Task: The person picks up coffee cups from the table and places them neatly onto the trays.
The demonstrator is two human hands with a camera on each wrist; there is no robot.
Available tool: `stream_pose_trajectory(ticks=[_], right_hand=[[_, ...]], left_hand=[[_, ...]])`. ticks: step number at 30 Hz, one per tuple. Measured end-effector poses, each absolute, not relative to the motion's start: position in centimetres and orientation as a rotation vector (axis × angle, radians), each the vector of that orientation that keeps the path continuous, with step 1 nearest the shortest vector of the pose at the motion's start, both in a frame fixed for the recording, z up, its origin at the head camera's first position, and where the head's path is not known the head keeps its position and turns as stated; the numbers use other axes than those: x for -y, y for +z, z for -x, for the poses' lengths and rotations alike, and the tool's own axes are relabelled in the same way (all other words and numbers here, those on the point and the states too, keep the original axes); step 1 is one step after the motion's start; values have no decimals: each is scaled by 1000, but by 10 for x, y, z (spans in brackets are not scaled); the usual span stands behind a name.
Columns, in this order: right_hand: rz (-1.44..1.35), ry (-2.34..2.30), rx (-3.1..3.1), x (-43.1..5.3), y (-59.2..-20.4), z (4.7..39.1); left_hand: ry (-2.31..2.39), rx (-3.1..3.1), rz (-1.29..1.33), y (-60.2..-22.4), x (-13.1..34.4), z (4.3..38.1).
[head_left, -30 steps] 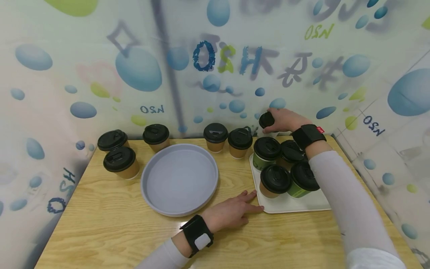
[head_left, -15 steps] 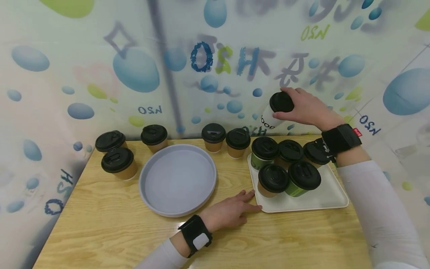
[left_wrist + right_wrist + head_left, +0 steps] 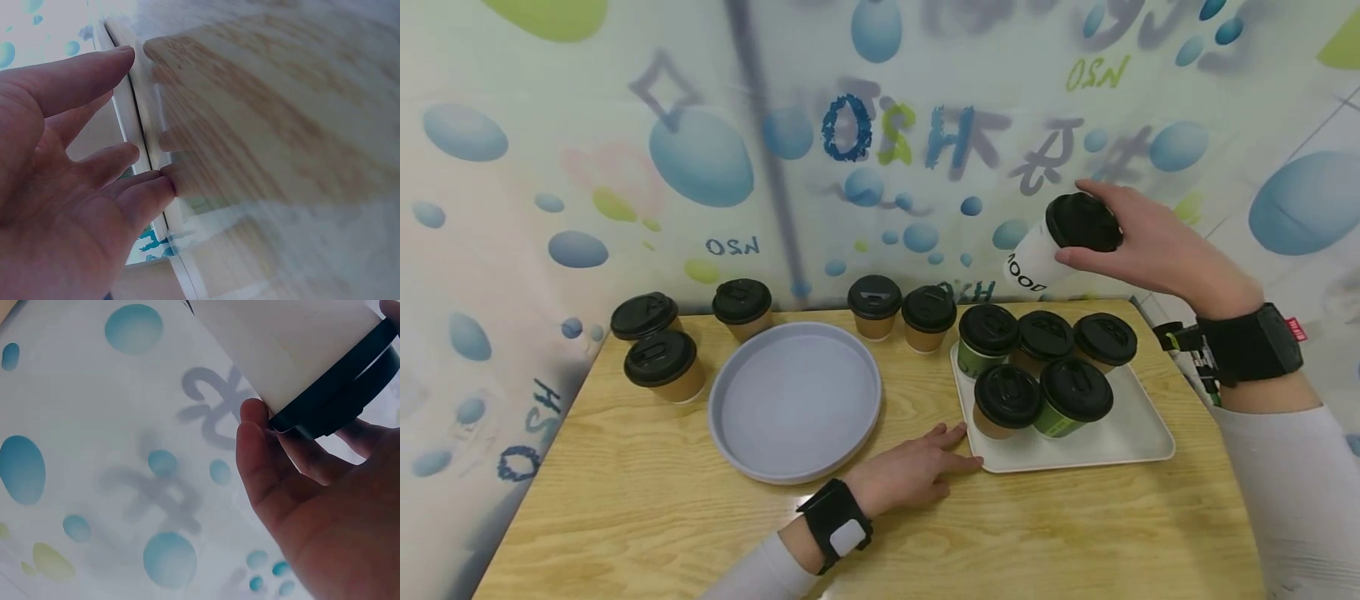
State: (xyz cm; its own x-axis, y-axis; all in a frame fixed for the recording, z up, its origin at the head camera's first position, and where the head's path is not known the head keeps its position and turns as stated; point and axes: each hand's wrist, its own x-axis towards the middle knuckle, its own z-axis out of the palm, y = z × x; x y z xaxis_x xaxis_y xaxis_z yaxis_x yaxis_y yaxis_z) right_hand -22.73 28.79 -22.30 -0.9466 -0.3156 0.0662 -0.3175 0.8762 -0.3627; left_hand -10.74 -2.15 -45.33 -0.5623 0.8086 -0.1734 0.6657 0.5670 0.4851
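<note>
Up in front of the backdrop, my right hand (image 3: 1172,242) grips a white paper cup (image 3: 1032,260) by its black lid (image 3: 1082,222). The cup is tilted, with dark lettering on its side; in the right wrist view fingers and thumb curl round the lid (image 3: 340,387). Below it stands a cream tray (image 3: 1120,450) bearing several lidded cups, among them a green cup (image 3: 1063,421) and a brown cup (image 3: 996,425) at the front. My left hand (image 3: 910,475) rests on the table with fingers spread, fingertips at the tray's left edge.
A round grey tray (image 3: 797,404) lies left of centre on the wooden table (image 3: 647,500). Brown cups with black lids stand around it: a pair (image 3: 666,367) at left, one cup (image 3: 743,308) behind, two cups (image 3: 876,307) to the right. A patterned backdrop (image 3: 700,250) rises behind.
My right hand has lifted the white cup from behind the tray and carried it up and to the right. The left hand stays at the tray's edge.
</note>
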Motion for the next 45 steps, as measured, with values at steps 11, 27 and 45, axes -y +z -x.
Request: stream_pose_trajectory(ticks=[11, 27, 45], right_hand=[[-387, 571, 2987, -325, -225, 191], [-205, 444, 2955, -366, -250, 150], [-131, 442, 2978, -392, -309, 119]], left_hand=[[492, -2446, -1209, -452, 21, 107], [475, -2442, -1206, -454, 20, 109], [472, -2452, -1201, -454, 19, 108]])
